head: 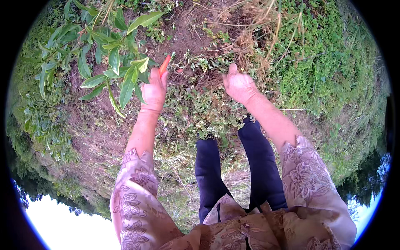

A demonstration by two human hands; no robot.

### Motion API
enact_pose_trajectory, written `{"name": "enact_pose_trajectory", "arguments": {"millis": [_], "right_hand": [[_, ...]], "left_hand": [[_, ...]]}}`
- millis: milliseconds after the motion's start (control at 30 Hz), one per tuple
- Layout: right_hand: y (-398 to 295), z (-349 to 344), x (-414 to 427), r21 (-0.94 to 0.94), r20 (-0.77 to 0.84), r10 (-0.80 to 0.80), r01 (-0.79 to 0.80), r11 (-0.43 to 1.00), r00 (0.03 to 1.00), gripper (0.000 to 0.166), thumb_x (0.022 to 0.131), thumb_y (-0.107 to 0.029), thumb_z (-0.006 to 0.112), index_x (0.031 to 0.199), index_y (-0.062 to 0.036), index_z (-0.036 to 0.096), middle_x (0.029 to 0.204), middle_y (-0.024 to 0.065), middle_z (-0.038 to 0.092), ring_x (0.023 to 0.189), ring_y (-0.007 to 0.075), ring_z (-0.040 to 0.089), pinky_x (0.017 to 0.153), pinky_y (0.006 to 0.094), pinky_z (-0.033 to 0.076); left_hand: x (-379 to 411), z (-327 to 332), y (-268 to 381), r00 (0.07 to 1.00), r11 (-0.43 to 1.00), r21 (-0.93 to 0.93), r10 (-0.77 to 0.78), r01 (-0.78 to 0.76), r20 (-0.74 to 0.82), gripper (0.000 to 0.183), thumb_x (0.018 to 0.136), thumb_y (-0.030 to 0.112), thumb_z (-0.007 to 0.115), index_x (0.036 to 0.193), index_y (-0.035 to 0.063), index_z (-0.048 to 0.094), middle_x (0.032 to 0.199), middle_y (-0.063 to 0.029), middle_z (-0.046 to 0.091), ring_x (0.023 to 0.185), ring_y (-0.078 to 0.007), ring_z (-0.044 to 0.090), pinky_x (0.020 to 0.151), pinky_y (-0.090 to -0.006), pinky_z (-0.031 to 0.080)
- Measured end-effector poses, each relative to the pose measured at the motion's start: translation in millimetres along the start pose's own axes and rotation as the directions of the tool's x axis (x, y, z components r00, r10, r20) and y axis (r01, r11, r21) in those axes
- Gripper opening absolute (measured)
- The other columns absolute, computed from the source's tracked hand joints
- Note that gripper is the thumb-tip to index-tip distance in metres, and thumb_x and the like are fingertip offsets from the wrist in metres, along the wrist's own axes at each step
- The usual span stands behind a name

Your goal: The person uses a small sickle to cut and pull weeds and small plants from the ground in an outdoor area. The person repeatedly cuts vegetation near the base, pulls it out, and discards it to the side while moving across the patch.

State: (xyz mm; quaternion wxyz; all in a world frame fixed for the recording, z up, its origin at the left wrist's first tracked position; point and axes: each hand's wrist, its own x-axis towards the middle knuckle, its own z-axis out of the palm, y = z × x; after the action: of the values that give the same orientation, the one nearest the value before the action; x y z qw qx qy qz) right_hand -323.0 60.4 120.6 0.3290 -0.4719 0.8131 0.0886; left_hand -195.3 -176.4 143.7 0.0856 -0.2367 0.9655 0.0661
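My left hand (153, 92) is wrapped around an orange-red handle (164, 66), which sticks up past the thumb. Whatever the handle belongs to is hidden by the hand and the leaves. Long green leaves of a leafy branch (114, 59) hang in front of and beside that hand. To the right, my right hand (239, 83) is curled above low weeds and dry brown stems (215, 75). Its fingers are slightly blurred, and I cannot make out whether anything is inside them.
Between and below my hands, low variegated plants (203, 109) cover the ground. Dry grass stalks (272, 34) lean in at the upper right, beside dense green ground cover (315, 68). Bare reddish soil (187, 34) shows at the top. My dark-trousered legs (262, 156) stand among the plants.
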Motion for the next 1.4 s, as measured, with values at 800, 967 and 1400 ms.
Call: {"name": "enact_pose_trajectory", "arguments": {"millis": [800,967,1400], "right_hand": [[-40.3,114.0,95.8,0.336,0.345,0.466,-0.571,0.749,0.815,0.025,0.078,-0.010,0.050,0.097,-0.0003,0.063,0.104,0.0205,0.060,0.097,0.0320,0.059,0.081,0.0360,0.048],[-4.5,145.0,44.7,0.193,0.227,0.423,-0.466,0.863,0.877,0.024,0.076,-0.004,0.049,0.094,0.0002,0.063,0.100,0.0202,0.061,0.094,0.0346,0.059,0.082,0.0383,0.047],[-37.3,154.3,-6.9,0.318,0.318,0.390,-0.485,0.815,0.864,0.025,0.076,0.000,0.045,0.097,0.0042,0.058,0.098,0.0232,0.060,0.091,0.0349,0.060,0.082,0.0388,0.048]], "left_hand": [[-131.0,63.7,-61.8,0.976,0.863,-0.488,-0.026,0.132,0.217,0.028,0.089,0.035,0.048,0.094,0.0066,0.048,0.053,-0.0141,0.052,0.045,-0.0336,0.055,0.040,-0.0412,0.043],[-8.2,98.6,-11.6,0.931,0.964,-0.213,0.219,-0.161,0.291,0.035,0.089,0.041,0.043,0.088,0.0062,0.047,0.063,-0.0173,0.060,0.060,-0.0372,0.060,0.053,-0.0442,0.050],[-402.4,20.5,-258.9,0.561,0.888,0.400,-0.456,0.228,0.691,0.036,0.090,0.042,0.041,0.098,0.0077,0.046,0.067,-0.0172,0.061,0.062,-0.0358,0.062,0.053,-0.0464,0.049]]}}
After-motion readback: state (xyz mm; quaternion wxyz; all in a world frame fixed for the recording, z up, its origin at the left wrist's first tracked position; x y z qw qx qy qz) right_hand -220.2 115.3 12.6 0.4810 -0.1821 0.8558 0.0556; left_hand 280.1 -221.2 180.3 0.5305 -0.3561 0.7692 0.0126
